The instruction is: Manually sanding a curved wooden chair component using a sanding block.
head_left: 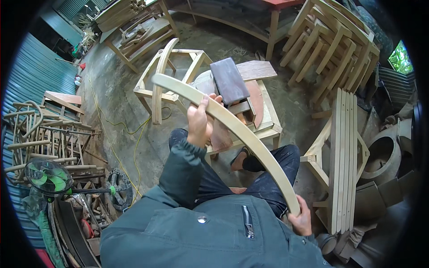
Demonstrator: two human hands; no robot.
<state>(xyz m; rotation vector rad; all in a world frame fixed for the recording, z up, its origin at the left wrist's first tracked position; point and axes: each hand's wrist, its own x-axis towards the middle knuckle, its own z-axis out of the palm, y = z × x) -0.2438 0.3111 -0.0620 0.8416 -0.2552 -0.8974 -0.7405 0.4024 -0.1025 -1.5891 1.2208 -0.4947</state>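
A long, curved, pale wooden slat [243, 134] lies across in front of me, from upper left to lower right. My left hand [200, 119] is closed around it in its upper part, thumb on top. At the lower right end, my right hand [302, 218] grips the slat's tip. Beyond the slat, a grey-brown rectangular block [229, 80] rests tilted on other wood pieces atop a low wooden frame [269, 127]. Another curved slat [158, 85] leans on a pale wooden frame [143, 92] to the left of it.
Stacked wooden frames [328, 44] stand far right, and a slatted piece [343, 165] is nearer on that side. A fan [49, 177] and piled chair parts [49, 145] are at the left. A yellow cord [139, 152] crosses the concrete floor.
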